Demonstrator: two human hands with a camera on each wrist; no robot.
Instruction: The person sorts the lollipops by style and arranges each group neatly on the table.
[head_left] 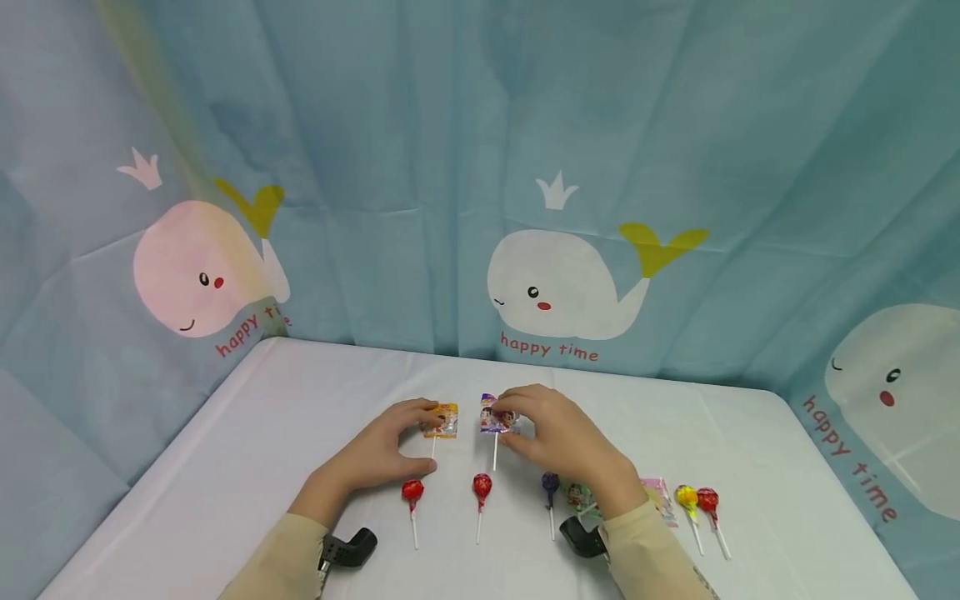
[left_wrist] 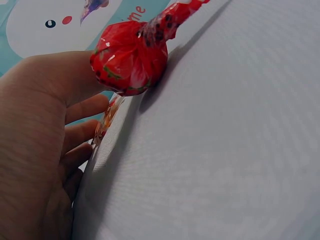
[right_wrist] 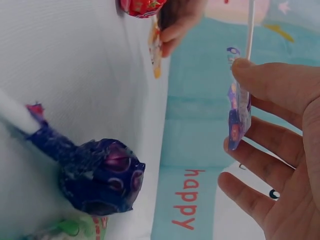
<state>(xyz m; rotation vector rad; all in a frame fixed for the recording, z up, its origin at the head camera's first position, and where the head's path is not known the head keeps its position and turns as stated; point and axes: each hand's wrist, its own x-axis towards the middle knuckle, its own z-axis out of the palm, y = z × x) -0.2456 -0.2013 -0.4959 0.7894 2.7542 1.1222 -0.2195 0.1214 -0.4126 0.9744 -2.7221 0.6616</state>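
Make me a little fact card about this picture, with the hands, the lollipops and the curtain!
Left hand: fingers touch the orange-wrapped lollipop
Right hand: pinches the purple-wrapped lollipop
Round lollipops, left to right: first red one, second red one, dark purple one, yellow one, third red one
Partly hidden near right arm: green packet, pink packet
Table: white
Curtain: blue-green, with whales and "happy time"
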